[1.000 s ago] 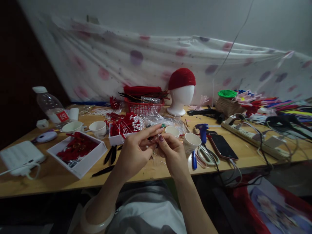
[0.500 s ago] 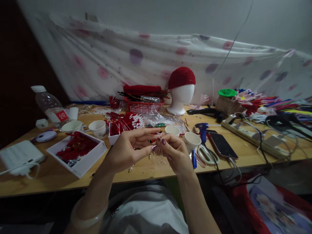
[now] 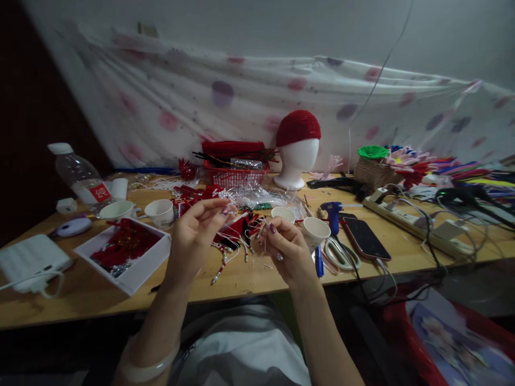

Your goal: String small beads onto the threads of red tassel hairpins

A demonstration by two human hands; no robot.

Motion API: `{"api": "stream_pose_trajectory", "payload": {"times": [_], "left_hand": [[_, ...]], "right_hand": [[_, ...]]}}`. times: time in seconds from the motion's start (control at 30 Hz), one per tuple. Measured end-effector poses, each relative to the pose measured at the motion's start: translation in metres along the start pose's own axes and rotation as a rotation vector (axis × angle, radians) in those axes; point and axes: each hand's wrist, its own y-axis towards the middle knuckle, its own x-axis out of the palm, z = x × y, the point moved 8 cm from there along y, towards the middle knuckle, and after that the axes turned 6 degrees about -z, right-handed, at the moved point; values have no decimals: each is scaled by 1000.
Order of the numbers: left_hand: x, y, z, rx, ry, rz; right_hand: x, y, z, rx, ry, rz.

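Above the table's front part, my left hand (image 3: 191,236) is raised with thumb and fingertips pinched together. Whatever lies in that pinch is too small to make out. Across a short gap, my right hand (image 3: 292,246) is closed, its thumb and forefinger pressed on thin pale threads (image 3: 264,236). Beneath and between the hands lies a red and black piece (image 3: 235,230) with white cords. Strings of red and white beads (image 3: 219,268) trail from it onto the wood. Small loose bits rest near my right fingertips.
A white box (image 3: 140,271) of red pieces stands left, near paper cups (image 3: 160,212) and a bottle (image 3: 82,179). To the right are another cup (image 3: 316,231), scissors (image 3: 341,254), a glue gun (image 3: 332,214), a phone (image 3: 367,238) and a power strip (image 3: 418,225). A foam head (image 3: 300,155) stands behind.
My hands were close together at the threads; now they are apart. The left one has moved left and up, uncovering the red piece and bead strings. My right hand stays almost in place.
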Motion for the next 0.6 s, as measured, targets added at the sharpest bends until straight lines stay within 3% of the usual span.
{"api": "stream_pose_trajectory", "payload": {"times": [0.07,0.2,0.4,0.5,0.6], "left_hand": [[2,-7,-15,-46,-84,-2],[26,-28,-44,-166,-131,-213],[48,-38,-62,-242,-278,-324],[53,-35,-67,-268,-273,-327],[54,-32,-66,-204,-158,-279]], "right_hand": [[-3,1,1,-20,19,50],[-6,3,1,-47,20,129],[-9,1,0,-45,34,173],[-10,0,1,-38,25,168],[-10,0,2,-27,-11,168]]}}
